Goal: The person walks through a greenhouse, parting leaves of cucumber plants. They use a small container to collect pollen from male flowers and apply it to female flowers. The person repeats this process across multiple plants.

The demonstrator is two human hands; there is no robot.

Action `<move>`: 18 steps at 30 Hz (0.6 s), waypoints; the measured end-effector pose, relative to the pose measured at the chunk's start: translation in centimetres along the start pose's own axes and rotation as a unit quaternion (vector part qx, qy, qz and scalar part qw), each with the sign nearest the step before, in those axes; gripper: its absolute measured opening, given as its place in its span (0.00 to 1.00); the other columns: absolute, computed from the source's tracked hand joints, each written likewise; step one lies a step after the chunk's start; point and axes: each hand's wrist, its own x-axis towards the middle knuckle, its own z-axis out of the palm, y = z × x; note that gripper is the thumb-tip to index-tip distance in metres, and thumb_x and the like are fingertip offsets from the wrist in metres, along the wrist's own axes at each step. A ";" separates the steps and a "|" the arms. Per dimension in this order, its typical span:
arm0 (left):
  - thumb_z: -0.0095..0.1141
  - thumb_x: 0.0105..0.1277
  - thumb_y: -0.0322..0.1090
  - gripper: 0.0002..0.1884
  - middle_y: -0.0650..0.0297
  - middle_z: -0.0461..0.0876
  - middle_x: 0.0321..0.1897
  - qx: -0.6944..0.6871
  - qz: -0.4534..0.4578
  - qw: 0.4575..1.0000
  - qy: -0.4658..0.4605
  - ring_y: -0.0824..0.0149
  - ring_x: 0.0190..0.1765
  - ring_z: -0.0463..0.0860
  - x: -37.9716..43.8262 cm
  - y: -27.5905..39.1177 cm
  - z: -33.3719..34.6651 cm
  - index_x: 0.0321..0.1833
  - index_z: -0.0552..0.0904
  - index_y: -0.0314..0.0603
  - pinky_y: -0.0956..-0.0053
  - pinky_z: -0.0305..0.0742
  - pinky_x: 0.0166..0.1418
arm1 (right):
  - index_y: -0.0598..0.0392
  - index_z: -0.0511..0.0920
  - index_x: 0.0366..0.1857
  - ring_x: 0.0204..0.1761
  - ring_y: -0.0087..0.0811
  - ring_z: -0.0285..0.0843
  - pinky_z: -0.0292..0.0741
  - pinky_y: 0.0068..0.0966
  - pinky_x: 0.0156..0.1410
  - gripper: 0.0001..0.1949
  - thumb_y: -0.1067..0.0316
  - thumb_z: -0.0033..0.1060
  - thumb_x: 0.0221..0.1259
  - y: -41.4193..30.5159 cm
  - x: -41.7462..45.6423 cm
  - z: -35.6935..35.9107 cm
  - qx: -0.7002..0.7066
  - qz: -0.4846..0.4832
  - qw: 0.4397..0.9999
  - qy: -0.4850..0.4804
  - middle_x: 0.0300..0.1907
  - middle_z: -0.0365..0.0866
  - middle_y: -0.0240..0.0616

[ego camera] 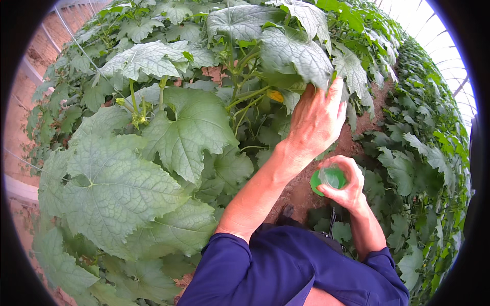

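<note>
My left hand (317, 118) reaches up to the drooping edge of a large lobed leaf (296, 53) on a vine plant. Its fingertips meet the leaf's lower rim, and some fingers are partly hidden there; whether they pinch it is unclear. Left of that hand, a yellow flower (275, 95) shows among green stems (247, 100). Lower down, my right hand (350, 181) grips a small clear cup (332, 176) that shows green inside and at its far side. I cannot tell if the green is liquid or the cup's own colour.
Broad leaves (118, 187) crowd the left side close to my arm. A thin support string (78, 46) slants across the upper left. Bare soil (302, 195) runs between this row and another leafy row (405, 172) on the right. Greenhouse hoops (444, 57) arch at upper right.
</note>
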 end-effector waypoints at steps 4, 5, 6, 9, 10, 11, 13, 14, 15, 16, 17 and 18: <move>0.67 0.67 0.31 0.26 0.41 0.81 0.56 0.034 -0.031 0.999 -0.003 0.42 0.58 0.81 -1.2 0.4 -3.4 0.66 0.77 0.31 0.55 0.76 0.65 | 0.61 0.73 0.58 0.54 0.39 0.86 0.82 0.37 0.61 0.35 0.67 0.88 0.46 1.2 2.1 -0.2 0.036 -0.056 0.998 -0.022 0.50 0.85 0.48; 0.68 0.66 0.30 0.27 0.42 0.80 0.58 0.087 0.030 0.993 0.071 0.44 0.61 0.80 -1.3 0.2 -4.9 0.67 0.77 0.31 0.56 0.75 0.67 | 0.61 0.73 0.58 0.54 0.39 0.87 0.81 0.37 0.61 0.35 0.67 0.88 0.46 1.3 3.1 -0.1 0.044 -0.087 0.995 -0.030 0.50 0.85 0.48; 0.68 0.66 0.28 0.27 0.45 0.78 0.62 0.151 0.004 0.984 0.094 0.47 0.65 0.78 -1.8 0.9 -6.2 0.68 0.77 0.32 0.59 0.73 0.70 | 0.61 0.72 0.59 0.54 0.40 0.87 0.82 0.37 0.62 0.37 0.67 0.89 0.44 1.8 3.6 -0.2 0.069 -0.114 0.990 -0.036 0.51 0.86 0.49; 0.62 0.69 0.21 0.23 0.49 0.76 0.64 0.268 -0.053 0.952 0.140 0.57 0.62 0.80 -2.5 2.9 -8.3 0.67 0.78 0.30 0.67 0.78 0.63 | 0.61 0.72 0.60 0.54 0.37 0.87 0.82 0.34 0.62 0.39 0.65 0.91 0.42 4.3 4.4 -1.2 0.088 -0.147 0.984 -0.052 0.51 0.86 0.47; 0.60 0.69 0.19 0.21 0.50 0.76 0.64 0.282 -0.053 0.949 0.129 0.60 0.57 0.82 -2.9 4.4 -8.4 0.66 0.79 0.30 0.71 0.80 0.57 | 0.60 0.72 0.60 0.52 0.36 0.88 0.83 0.31 0.61 0.39 0.64 0.91 0.42 4.4 4.9 -1.8 0.078 -0.166 0.982 -0.049 0.50 0.87 0.46; 0.57 0.70 0.17 0.20 0.50 0.77 0.63 0.295 -0.053 0.947 0.118 0.64 0.53 0.84 -3.2 5.9 -7.8 0.65 0.79 0.29 0.75 0.82 0.51 | 0.60 0.72 0.60 0.51 0.36 0.89 0.83 0.30 0.59 0.39 0.64 0.91 0.42 5.0 5.2 -2.4 0.089 -0.184 0.978 -0.049 0.49 0.88 0.45; 0.54 0.72 0.17 0.16 0.50 0.81 0.56 0.179 -0.031 0.981 0.068 0.69 0.44 0.84 -3.9 8.2 -5.5 0.61 0.81 0.28 0.77 0.81 0.39 | 0.60 0.72 0.60 0.51 0.35 0.89 0.83 0.30 0.59 0.40 0.64 0.91 0.43 6.2 5.7 -3.5 0.144 -0.196 0.968 -0.063 0.49 0.88 0.44; 0.54 0.73 0.18 0.15 0.50 0.82 0.56 0.133 -0.090 0.987 -0.012 0.69 0.44 0.85 -3.5 8.5 -4.2 0.60 0.81 0.28 0.76 0.82 0.41 | 0.60 0.72 0.60 0.51 0.35 0.89 0.84 0.30 0.59 0.40 0.64 0.91 0.42 6.9 5.8 -4.3 0.148 -0.198 0.967 -0.056 0.49 0.88 0.44; 0.54 0.74 0.20 0.14 0.50 0.82 0.56 0.085 -0.151 0.981 -0.087 0.69 0.45 0.86 -2.8 8.7 -2.8 0.60 0.82 0.28 0.76 0.83 0.43 | 0.60 0.72 0.60 0.51 0.35 0.89 0.84 0.30 0.59 0.40 0.64 0.91 0.42 7.4 5.9 -5.2 0.151 -0.203 0.966 -0.051 0.49 0.88 0.44; 0.53 0.76 0.23 0.14 0.49 0.82 0.57 0.044 -0.214 0.973 -0.079 0.67 0.49 0.86 -2.1 7.6 -0.7 0.61 0.81 0.29 0.73 0.84 0.49 | 0.60 0.72 0.60 0.51 0.35 0.89 0.84 0.30 0.59 0.40 0.64 0.91 0.42 8.0 5.9 -6.0 0.153 -0.209 0.965 -0.050 0.49 0.88 0.44; 0.52 0.78 0.26 0.14 0.49 0.82 0.58 -0.001 -0.273 0.960 -0.069 0.65 0.52 0.86 -1.3 5.4 1.6 0.61 0.81 0.29 0.71 0.84 0.54 | 0.60 0.72 0.60 0.51 0.35 0.89 0.84 0.30 0.58 0.40 0.65 0.92 0.42 8.4 5.9 -6.8 0.161 -0.210 0.963 -0.051 0.49 0.88 0.44; 0.52 0.79 0.29 0.15 0.49 0.82 0.60 -0.079 -0.315 0.945 -0.034 0.62 0.57 0.84 -0.4 2.7 3.4 0.63 0.80 0.28 0.68 0.83 0.59 | 0.60 0.72 0.60 0.50 0.35 0.90 0.84 0.30 0.58 0.40 0.65 0.92 0.41 8.7 6.0 -7.7 0.170 -0.215 0.960 -0.052 0.48 0.88 0.44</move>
